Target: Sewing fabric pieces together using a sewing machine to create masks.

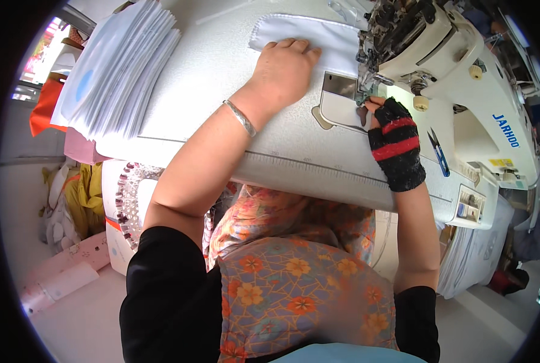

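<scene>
My left hand (287,71) lies palm down on a white fabric piece (336,43) with a stitched edge, its fingers fairly flat. A silver bangle (240,118) circles that wrist. The fabric runs right, to the needle area of a white sewing machine (430,45). My right hand (396,142), in a black fingerless glove with red stripes, is beside the presser foot (364,91). Its thumb and fingertips are drawn together there. Whatever they pinch, if anything, is too small to make out. A shiny metal plate (341,85) lies just left of the foot.
A thick stack of white pieces (121,69) stands at the table's far left. Blue-handled thread snips (439,154) lie right of my gloved hand. A ruler scale runs along the table's front edge (306,172). A bundle of white pieces (473,257) hangs below, at right.
</scene>
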